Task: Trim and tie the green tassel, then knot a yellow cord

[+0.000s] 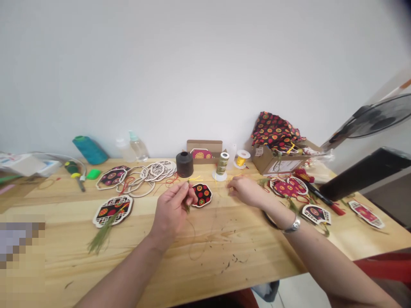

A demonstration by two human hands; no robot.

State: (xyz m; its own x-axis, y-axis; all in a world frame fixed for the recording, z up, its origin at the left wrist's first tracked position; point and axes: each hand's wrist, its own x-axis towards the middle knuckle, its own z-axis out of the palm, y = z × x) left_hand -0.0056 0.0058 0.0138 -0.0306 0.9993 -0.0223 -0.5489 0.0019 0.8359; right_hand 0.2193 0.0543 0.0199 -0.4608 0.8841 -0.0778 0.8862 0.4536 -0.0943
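My left hand [173, 205] is closed in a pinch, with green tassel strands [188, 209] showing below the fingers and a short yellow cord [195, 179] above them. Right beside those fingertips is a wooden-rimmed pendant [202, 195] with black, red-flowered fabric; whether the hand touches it I cannot tell. My right hand [244, 191] is farther right, low over the table near the spools, its fingers drawn together. Anything inside that grip is too small to make out. A thin dark thread [192, 244] loops on the table below the left hand.
At the back stand a black thread cone [184, 165], a green thread spool [222, 164] and a yellow spool [241, 159]. Finished pendants [113, 211] and wooden frames [160, 170] lie left. A fabric-filled box [278, 163] and dark post [366, 173] stand right.
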